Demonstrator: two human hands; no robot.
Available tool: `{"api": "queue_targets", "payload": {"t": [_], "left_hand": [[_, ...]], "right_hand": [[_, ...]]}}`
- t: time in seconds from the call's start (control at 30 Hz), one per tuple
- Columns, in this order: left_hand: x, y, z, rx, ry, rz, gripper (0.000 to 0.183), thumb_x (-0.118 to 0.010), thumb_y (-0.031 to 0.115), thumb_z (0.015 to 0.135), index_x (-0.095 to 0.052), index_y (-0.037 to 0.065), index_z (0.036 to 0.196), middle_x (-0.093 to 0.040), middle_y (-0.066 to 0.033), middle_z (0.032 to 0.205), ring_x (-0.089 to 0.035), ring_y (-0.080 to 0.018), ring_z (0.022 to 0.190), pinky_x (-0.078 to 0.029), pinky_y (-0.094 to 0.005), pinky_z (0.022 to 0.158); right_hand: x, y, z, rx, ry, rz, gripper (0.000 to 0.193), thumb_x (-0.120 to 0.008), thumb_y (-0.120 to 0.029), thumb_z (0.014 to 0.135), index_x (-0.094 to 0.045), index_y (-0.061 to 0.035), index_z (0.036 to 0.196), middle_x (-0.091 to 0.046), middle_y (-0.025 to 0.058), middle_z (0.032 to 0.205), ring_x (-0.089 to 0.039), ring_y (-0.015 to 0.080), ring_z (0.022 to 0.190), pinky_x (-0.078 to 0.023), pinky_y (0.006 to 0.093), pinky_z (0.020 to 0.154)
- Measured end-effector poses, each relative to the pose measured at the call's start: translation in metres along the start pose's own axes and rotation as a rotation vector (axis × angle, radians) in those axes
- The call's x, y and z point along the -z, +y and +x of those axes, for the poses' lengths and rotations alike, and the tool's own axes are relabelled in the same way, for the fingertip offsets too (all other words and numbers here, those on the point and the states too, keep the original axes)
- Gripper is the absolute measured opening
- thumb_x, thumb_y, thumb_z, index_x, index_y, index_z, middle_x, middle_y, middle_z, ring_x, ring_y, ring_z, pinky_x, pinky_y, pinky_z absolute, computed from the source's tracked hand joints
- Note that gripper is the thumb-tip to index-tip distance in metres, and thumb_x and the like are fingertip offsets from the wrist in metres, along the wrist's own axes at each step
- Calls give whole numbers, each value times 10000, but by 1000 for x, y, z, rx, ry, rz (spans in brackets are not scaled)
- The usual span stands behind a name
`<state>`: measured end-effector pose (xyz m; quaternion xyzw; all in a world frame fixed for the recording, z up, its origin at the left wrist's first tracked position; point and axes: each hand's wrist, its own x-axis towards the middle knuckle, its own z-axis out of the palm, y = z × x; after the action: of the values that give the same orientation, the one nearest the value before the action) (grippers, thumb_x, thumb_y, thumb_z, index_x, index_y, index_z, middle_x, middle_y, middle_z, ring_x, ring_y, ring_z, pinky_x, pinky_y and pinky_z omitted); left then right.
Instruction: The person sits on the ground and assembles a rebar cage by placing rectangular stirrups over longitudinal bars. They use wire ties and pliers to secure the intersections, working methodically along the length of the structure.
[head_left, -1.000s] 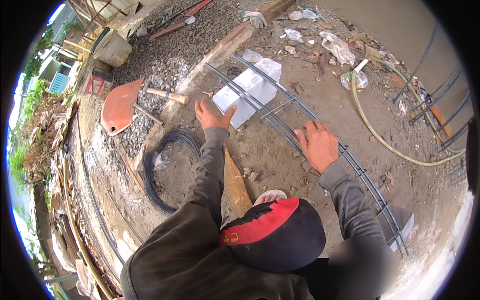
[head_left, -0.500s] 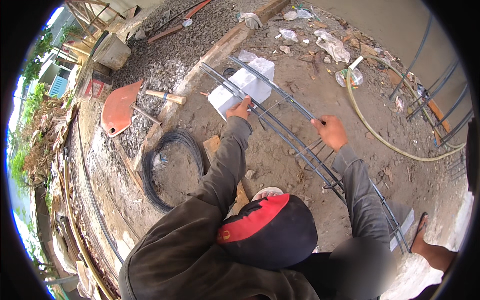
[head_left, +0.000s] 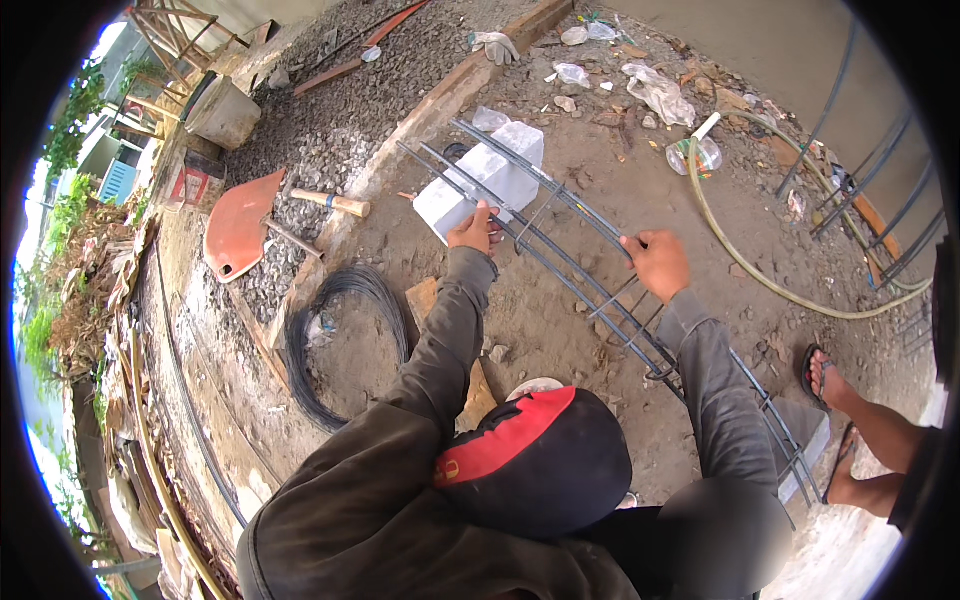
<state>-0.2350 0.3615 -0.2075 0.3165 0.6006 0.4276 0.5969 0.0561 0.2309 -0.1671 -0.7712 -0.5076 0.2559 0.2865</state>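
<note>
The person's two hands are well apart, each closed on the steel bar cage (head_left: 580, 207), which slants from far left to near right over the dirt. The left hand (head_left: 475, 232) is wrapped about a left-side bar, just beside the white block (head_left: 505, 180) that the cage's far end crosses. The right hand (head_left: 660, 265) pinches the right-side bar farther along. Near right, the cage's other end passes over a grey block (head_left: 808, 428), close to someone else's sandalled feet (head_left: 822, 378). To the left I see a coil of dark wire (head_left: 297, 345), with a wooden-handled hammer (head_left: 335, 203) and an orange-red shovel blade (head_left: 240, 225) farther back; a pale hose (head_left: 820, 313) curves at right.
</note>
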Motion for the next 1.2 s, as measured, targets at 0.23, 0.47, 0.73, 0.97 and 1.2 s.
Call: {"api": "queue_targets", "payload": {"t": [0.23, 0.47, 0.73, 0.97, 1.2], "left_hand": [[6, -1, -12, -43, -249, 229, 336, -715, 393, 973, -801, 70, 999, -672, 10, 774, -542, -86, 622, -378, -252, 497], [-1, -12, -5, 70, -212, 152, 494, -762, 539, 891, -773, 61, 1013, -694, -46, 862, -574, -129, 639, -401, -294, 519], [-15, 14, -36, -888, 59, 727, 410, -856, 363, 839, -723, 19, 1018, -658, -59, 823, -582, -181, 680, -512, -344, 659], [-57, 29, -30, -1003, -263, 1219, 252, -802, 292, 829, -772, 105, 996, -759, -102, 865, -716, -332, 808, -570, -456, 753], [-56, 40, -5, -862, -135, 1259, 172, -795, 210, 796, -784, 125, 945, -774, -140, 932, -746, -352, 895, -589, -437, 821]], "right_hand": [[-5, 1, 3, -72, -39, -41, 444, -641, -457, 971, -738, -51, 819, -702, 89, 695, -695, 308, 731, -512, 460, 724], [4, -10, -4, -49, -33, -213, 382, -614, -428, 983, -716, -65, 1045, -716, 187, 1112, -663, 399, 1059, -504, 484, 852], [149, 38, -76, 34, 189, -278, 261, -663, -289, 942, -695, -32, 967, -717, 213, 891, -687, 427, 885, -522, 527, 777], [147, 65, -265, -208, 408, -219, 269, -691, -265, 944, -685, 3, 919, -653, 238, 737, -649, 447, 704, -490, 485, 631], [128, 72, -335, -377, 626, 153, 250, -639, -174, 1008, -615, 31, 867, -513, 74, 639, -456, 112, 621, -388, 325, 557]]}}
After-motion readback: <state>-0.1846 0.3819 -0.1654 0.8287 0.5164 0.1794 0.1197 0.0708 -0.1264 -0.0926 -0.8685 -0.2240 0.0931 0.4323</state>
